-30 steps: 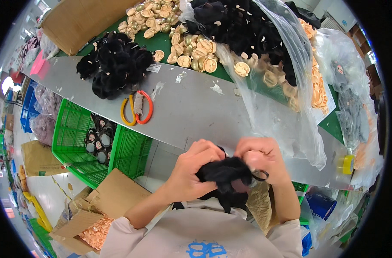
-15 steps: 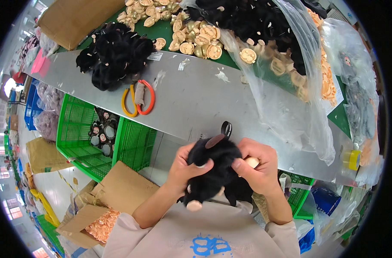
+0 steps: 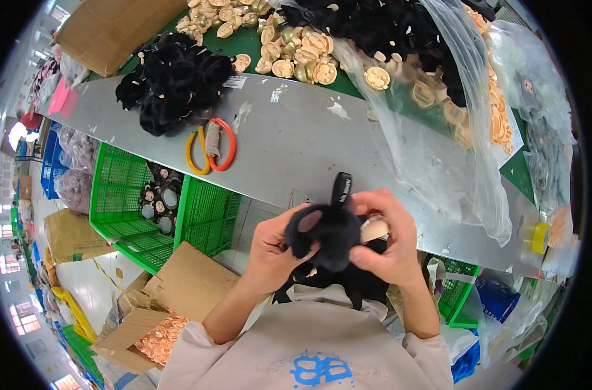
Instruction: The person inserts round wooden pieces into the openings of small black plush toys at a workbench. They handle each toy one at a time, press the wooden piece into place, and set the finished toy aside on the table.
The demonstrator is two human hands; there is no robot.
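A small black plush toy (image 3: pixel 335 240) is just below the middle of the frame, between the two hands and above the person's lap. Its black strap (image 3: pixel 341 188) points toward the top of the frame, clear of the fingers. The left hand (image 3: pixel 270 253) curls partway shut around the toy's left side, probably to steady it. The right hand (image 3: pixel 397 250) is bent in a half-open curve around a peach plastic piece (image 3: pixel 375 230), its thumb against the toy's lower right edge; this seems to keep piece and toy close together. Whether the hidden right fingers also grip the fur, I cannot tell.

At upper left, a heap of black plush (image 3: pixel 163 88) lies on the grey table (image 3: pixel 289 149), with scissors (image 3: pixel 231 146) just below it, likely within easy reach. Peach plastic parts (image 3: pixel 302 52) are piled at upper centre, beside a clear bag (image 3: pixel 432 188).
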